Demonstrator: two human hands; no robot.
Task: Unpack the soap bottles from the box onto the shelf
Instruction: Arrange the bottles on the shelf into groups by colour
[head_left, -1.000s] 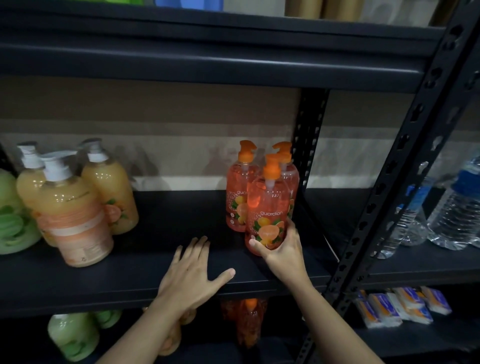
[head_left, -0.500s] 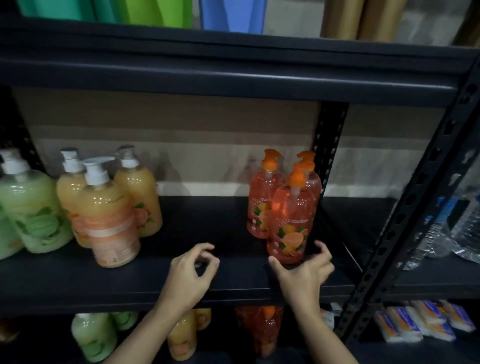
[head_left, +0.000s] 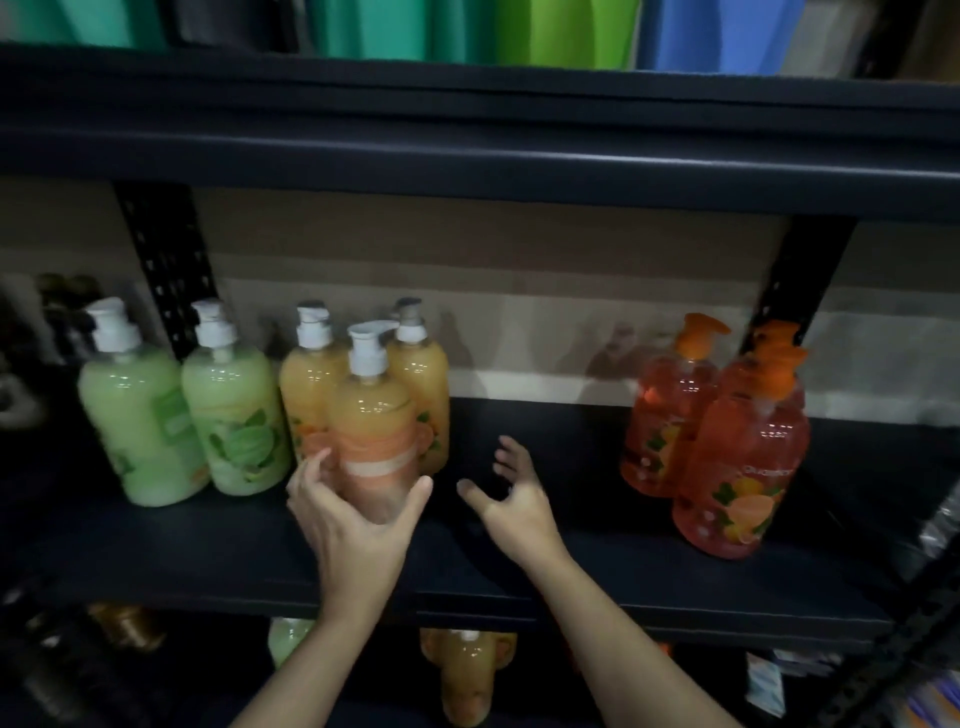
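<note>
Left grip (head_left: 358, 514) cups front peach bottle (head_left: 371, 415); right grip (head_left: 511, 493) splayed, empty.

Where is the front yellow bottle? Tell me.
In the head view, the front yellow bottle stands left of centre on the shelf, before two more yellow bottles, in the left hand.

The left hand (head_left: 358, 525) hides the front bottle's (head_left: 375, 431) base.

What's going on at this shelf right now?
A person is stocking the dark metal shelf with pump soap bottles. The left hand wraps around the front yellow-orange bottle with a white pump, beside two pale green bottles. The right hand is open and empty, held between that group and the orange-red bottles with orange pumps.
</note>
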